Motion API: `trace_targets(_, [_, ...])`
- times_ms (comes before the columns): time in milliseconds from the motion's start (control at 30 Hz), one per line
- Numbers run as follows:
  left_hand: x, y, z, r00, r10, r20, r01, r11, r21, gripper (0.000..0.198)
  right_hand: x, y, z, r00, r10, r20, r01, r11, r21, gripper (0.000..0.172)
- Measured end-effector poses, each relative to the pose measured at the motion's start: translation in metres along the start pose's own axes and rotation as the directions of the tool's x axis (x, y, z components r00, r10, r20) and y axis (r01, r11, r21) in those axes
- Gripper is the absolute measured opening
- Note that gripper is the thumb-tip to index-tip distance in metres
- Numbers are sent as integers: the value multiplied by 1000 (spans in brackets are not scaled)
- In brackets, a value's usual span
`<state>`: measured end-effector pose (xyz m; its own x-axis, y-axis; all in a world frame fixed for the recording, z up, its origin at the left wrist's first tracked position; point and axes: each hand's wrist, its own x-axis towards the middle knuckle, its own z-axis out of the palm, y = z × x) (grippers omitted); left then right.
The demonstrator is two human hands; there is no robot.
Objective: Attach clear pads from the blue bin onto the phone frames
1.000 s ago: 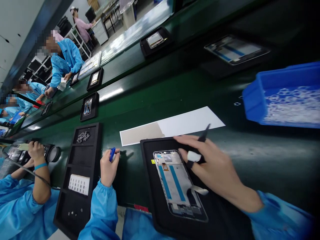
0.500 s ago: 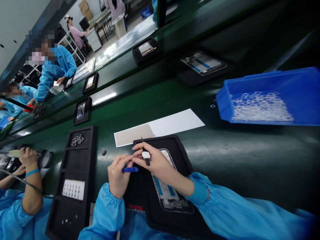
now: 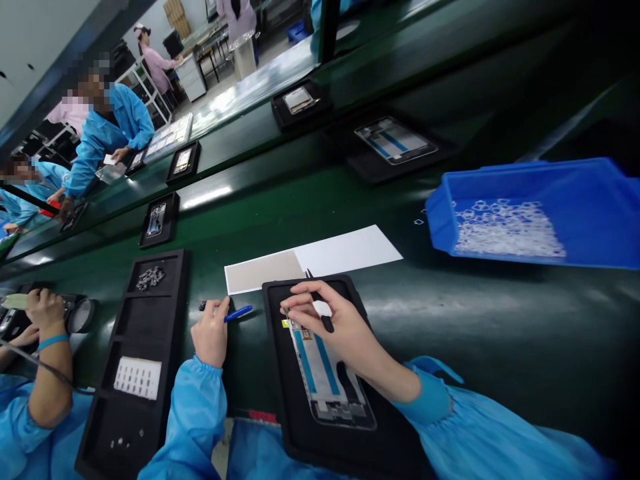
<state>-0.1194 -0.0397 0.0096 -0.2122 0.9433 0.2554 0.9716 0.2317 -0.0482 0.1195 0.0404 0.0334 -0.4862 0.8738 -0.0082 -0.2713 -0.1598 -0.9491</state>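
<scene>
Tweezers point(image 3: 327, 323) sit gripped in my right hand point(image 3: 345, 327), which also seems to pinch a small dark part point(image 3: 286, 311) near the far-left corner of the black tray point(image 3: 278, 363) carrying the phone frame point(image 3: 325, 373); my left hand point(image 3: 211, 337) clasps a blue tool point(image 3: 239, 313) off the tray's left edge. From here I judge this a placing step, calling next for fine alignment.

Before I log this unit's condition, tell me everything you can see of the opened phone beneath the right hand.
The opened phone lies slantwise inside a black tray, its inner side facing up. Its pale, metal-looking bed carries two long parallel blue strips; a small orange-edged piece sits near the far end, and a yellow tab sticks out at the far left corner. The near end is darker. The right hand hides its far right part; whether fingertips touch it, I cannot tell.
</scene>
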Motion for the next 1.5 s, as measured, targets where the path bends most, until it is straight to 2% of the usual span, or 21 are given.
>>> trace_targets(133, [-7,1,-2,998,14,-65,-24,987,-156,27,-4,0,-6,999,-14,-31,13,1000,-20,50])
trace_targets(200, [-11,-2,-5,995,-23,-93,-2,967,-254,18,-4,0,-8,998,-33,-51,32,999,-32,51])
trace_targets(267, [-13,-6,-7,996,-59,-72,33,950,-311,12,-4,1,-11,997,-39,-67,36,998,-45,52])
trace_targets(333, [-12,-10,-12,995,-85,-56,58,925,-376,16,-3,2,-13,997,-38,-73,35,998,-45,51])
trace_targets(400, [-10,-11,-19,985,-143,-95,80,871,-485,27,-3,3,-15,997,-30,-66,28,999,-33,50])
trace_targets(433, [-9,-10,-24,972,-191,-136,87,833,-546,34,-3,3,-15,998,-24,-55,22,999,-30,50])
trace_targets(500, [-5,-2,-36,920,-305,-247,69,745,-664,52,-3,3,-16,999,-19,-26,18,1000,-24,48])
trace_targets(567, [-2,13,-47,858,-385,-341,-16,643,-766,68,-2,2,-15,1000,-14,8,14,1000,-4,46])
trace_targets(633, [1,34,-54,832,-404,-381,-114,547,-829,76,-2,2,-13,999,-8,33,7,999,33,43])
trace_targets(700, [1,57,-57,857,-342,-386,-181,501,-846,79,-1,1,-12,999,3,49,-6,998,58,41])
trace_targets(767, [1,77,-56,882,-233,-409,-248,509,-824,77,-1,2,-11,998,3,58,-7,998,66,39])
trace_targets(833, [0,89,-53,885,-121,-449,-331,515,-790,73,-1,4,-11,998,-12,67,8,998,64,35])
trace_targets(933, [1,95,-48,885,-20,-466,-400,480,-780,64,-2,5,-12,994,-46,103,39,996,76,30])
trace_targets(1067, [1,94,-45,883,3,-469,-430,407,-806,53,-3,6,-13,988,-84,130,71,992,104,29])
trace_targets(1167, [2,93,-46,898,-18,-440,-400,387,-831,52,-4,7,-12,988,-77,130,63,992,112,34])
trace_targets(1333, [2,91,-50,947,-84,-309,-266,331,-905,47,-4,9,-8,989,-127,80,120,989,81,37])
trace_targets(1400, [-1,90,-53,973,-57,-225,-197,310,-930,38,-4,8,-8,988,-150,39,148,988,51,37])
trace_targets(1500, [-4,90,-59,992,20,-126,-127,217,-968,16,-3,1,-11,991,-133,3,133,991,-3,38])
